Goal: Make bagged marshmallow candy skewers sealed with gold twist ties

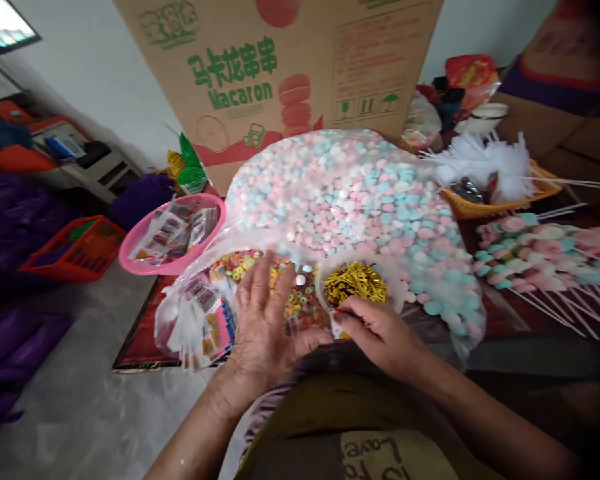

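Observation:
My left hand is spread open, palm down, over colourful ring-shaped candies; nothing shows in its grip. My right hand is closed in a pinch at the front of a round clear tub full of gold twist ties. Between its thumb and finger is a small printed packet, mostly hidden by the fingers. Flat clear packets lie fanned left of my left hand. Behind both hands spreads a large clear bag of pink, white and blue candies.
A pink basket of packets stands left. Behind the candies rises a cardboard box. At right are a yellow basket with white sticks and a pile of candy skewers. An orange crate sits lower left.

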Demonstrator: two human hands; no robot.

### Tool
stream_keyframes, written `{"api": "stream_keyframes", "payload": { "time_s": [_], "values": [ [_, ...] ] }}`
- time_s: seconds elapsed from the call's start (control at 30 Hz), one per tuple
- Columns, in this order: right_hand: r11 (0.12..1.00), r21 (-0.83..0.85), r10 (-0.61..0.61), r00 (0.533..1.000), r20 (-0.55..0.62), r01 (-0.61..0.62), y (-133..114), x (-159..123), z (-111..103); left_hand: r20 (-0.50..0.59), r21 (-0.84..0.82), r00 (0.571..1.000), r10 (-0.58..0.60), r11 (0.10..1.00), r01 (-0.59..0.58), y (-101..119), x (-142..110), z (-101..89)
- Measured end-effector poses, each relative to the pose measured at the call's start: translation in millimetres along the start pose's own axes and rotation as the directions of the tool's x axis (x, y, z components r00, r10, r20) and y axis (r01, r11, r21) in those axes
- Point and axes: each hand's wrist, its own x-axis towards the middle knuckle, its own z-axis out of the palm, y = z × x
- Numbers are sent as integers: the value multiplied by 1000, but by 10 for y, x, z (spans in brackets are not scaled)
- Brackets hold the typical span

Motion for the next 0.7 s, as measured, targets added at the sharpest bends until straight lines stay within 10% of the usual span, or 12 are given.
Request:
{"api": "stream_keyframes", "payload": {
  "time_s": [0.17, 0.57, 0.7],
  "values": [
    [999, 2, -43, 998, -37, 43, 28, -95, -179, 425, -263, 905, -27, 953, 152, 218, 158, 247],
    [988, -112, 76, 969, -236, -105, 256, -253, -295, 361, -398, 933, 11, 906, 143, 229, 149, 628],
    [936, -268, 119, 922, -369, -227, 567, -354, -714, 333, -402, 943, -21, 901, 162, 183, 120, 669]
  ]
}}
